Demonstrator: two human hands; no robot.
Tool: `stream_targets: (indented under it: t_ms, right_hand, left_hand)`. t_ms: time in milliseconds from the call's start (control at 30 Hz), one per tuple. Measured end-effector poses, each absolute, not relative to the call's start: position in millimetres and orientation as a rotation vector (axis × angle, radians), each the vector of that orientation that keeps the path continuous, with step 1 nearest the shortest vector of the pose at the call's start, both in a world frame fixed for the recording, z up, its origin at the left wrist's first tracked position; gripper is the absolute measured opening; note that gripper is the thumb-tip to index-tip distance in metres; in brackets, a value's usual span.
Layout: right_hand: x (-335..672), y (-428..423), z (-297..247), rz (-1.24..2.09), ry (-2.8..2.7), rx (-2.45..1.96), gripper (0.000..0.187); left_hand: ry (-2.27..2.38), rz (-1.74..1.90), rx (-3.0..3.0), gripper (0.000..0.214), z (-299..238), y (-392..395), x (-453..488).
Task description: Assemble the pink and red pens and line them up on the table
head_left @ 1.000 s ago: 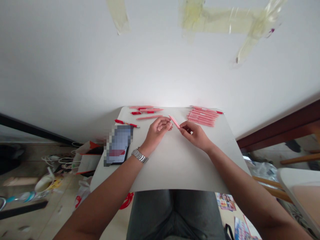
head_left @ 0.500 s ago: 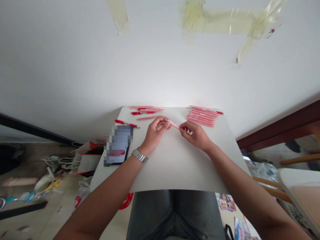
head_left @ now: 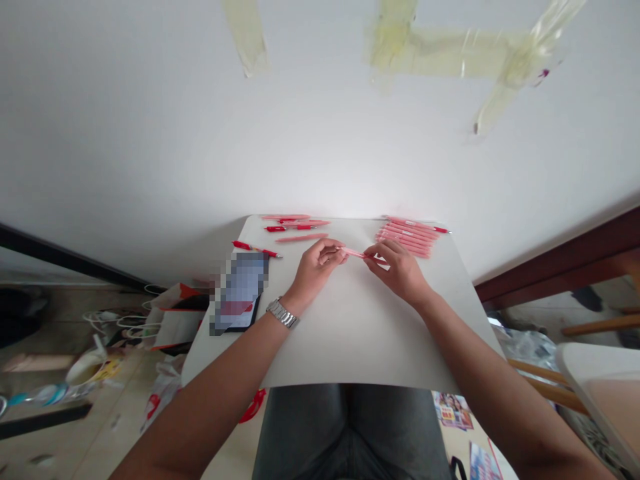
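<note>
Over the middle of the table, my left hand [head_left: 319, 263] pinches one end of a slim pink pen-shaped tube [head_left: 354, 253]. My right hand [head_left: 397, 267] is closed at the tube's other end, on a thin red pen [head_left: 382, 261] whose tail shows beneath the fingers. The fingers hide where pen and tube meet. Close behind my right hand lies a row of several pink pen-shaped tubes [head_left: 407, 239], some with a white label. Beyond my left hand are a single pink tube [head_left: 301, 237] and a red pen [head_left: 290, 229].
A phone [head_left: 240, 290], its screen pixelated, lies on the left of the white table [head_left: 345, 333]. Another red pen [head_left: 257, 249] sits behind it. The wall [head_left: 320, 147] rises along the table's back edge. A chair [head_left: 590, 373] stands at right; bags and a cup [head_left: 87, 367] are at left.
The pink tube has turned closer to level between my hands. A red tail now shows under my right fingers. The whole view has shifted slightly.
</note>
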State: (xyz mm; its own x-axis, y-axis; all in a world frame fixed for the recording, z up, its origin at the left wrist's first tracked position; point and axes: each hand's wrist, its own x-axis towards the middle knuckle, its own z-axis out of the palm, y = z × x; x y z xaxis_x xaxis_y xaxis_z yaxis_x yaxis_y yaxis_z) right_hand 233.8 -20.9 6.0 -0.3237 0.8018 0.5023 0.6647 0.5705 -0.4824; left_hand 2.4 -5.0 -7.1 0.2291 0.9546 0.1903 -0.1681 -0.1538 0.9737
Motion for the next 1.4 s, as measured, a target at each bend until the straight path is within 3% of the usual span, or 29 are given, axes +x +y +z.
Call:
stream_targets:
  t_ms: [233, 633, 1400]
  right_hand:
    - [244, -14, 2, 0.137, -2.092, -1.164, 0.015]
    - [284, 4, 0, -0.391, -1.775, -1.512, 0.015]
    - [313, 16, -14, -0.293, -1.754, -1.756, 0.02]
  left_hand:
    - [0.913, 1.203, 1.461, 0.031, -6, -4, -2]
    - [1.008, 1.214, 1.57, 0.023, -13, -1, -3]
    - [1.038, 1.172, 1.597, 0.022, -10, -3, -2]
